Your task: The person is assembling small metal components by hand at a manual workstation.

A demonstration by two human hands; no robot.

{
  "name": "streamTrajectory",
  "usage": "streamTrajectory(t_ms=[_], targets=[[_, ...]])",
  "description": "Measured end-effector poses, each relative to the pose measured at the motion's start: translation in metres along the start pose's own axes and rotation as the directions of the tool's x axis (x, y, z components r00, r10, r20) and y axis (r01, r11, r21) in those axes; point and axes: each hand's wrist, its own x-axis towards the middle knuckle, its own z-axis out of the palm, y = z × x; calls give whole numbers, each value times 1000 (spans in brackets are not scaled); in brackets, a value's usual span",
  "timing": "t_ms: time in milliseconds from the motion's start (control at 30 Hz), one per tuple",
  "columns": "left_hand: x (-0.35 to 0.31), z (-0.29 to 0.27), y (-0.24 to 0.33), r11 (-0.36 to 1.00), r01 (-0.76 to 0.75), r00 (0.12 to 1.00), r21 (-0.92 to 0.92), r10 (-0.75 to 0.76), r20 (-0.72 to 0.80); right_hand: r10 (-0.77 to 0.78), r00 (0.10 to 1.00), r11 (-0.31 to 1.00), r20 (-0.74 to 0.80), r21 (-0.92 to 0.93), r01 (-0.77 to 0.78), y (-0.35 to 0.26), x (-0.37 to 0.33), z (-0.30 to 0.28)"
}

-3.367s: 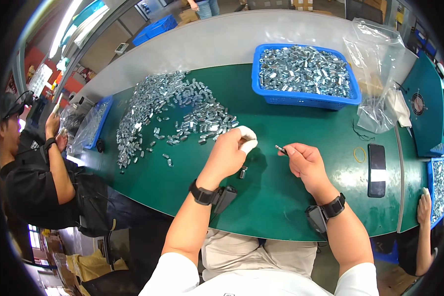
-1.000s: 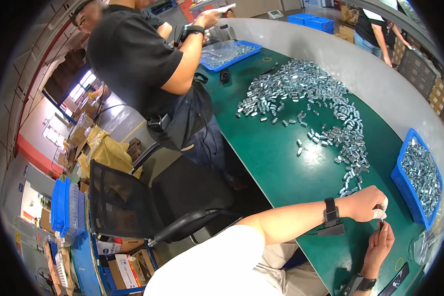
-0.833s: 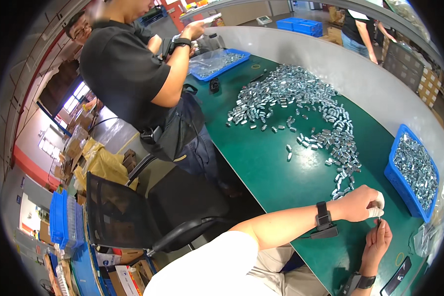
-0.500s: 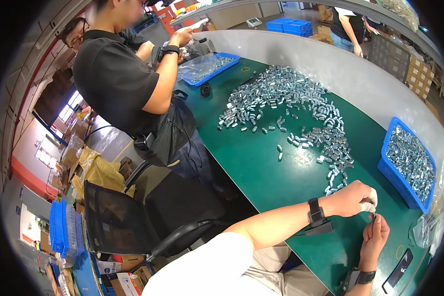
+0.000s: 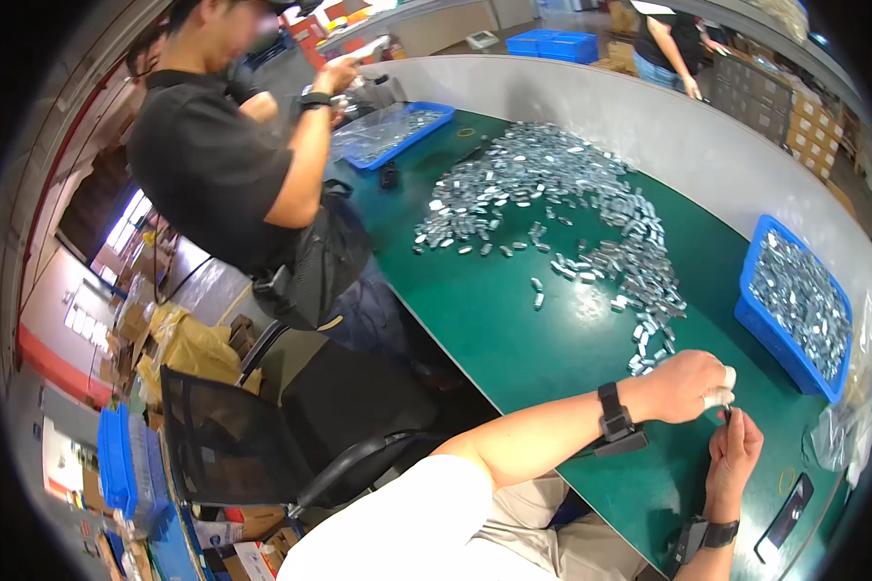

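My left hand [image 5: 686, 385], with white covers on its fingertips, reaches in over the green table [image 5: 562, 339]. Its fingers are closed and meet the fingertips of my right hand [image 5: 734, 453], which pinches a small dark metal piece [image 5: 728, 413]. Only a sliver of that piece shows, so its shape is hidden. Close beyond my left hand begins a long spread of small shiny metal cylinders [image 5: 639, 276], heaped most thickly toward the far end. To the right stands a blue basket [image 5: 746, 308] full of similar metal pieces.
A phone-like dark slab [image 5: 787, 518] lies beside my right wrist, with clear plastic bags [image 5: 838, 436] beyond it. Another blue tray [image 5: 407, 145] sits at the far end, near a standing person in black [image 5: 218, 165]. A grey partition [image 5: 591, 97] borders the table; an office chair [image 5: 339, 416] stands left.
The whole picture has shifted slightly. My hands stay together at the small metal piece, and the left fingers have turned a little around it. The standing person still holds a pale thing up.
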Motion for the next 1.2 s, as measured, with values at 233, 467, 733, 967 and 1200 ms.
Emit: streamTrajectory(t_ms=[233,467,733,967,1200], targets=[[2,-13,5,922,384,923,-48,-385,-4,66,997,995,-37,-77,-68,-16,4,21],[44,-2,-10,823,410,876,-393,-475,-82,80,993,994,-92,-65,-86,-16,4,12],[100,-4,1,843,380,904,-380,-426,-44,78,996,996,-48,36,-76,-15,2,11],[16,-45,-16,736,640,733,-220,-671,-114,96,995,994,-16,59,-94,-13,6,9],[-8,-46,-27,764,326,918,556,-397,6,96,995,994,-32,49,-94,-11,7,7]])
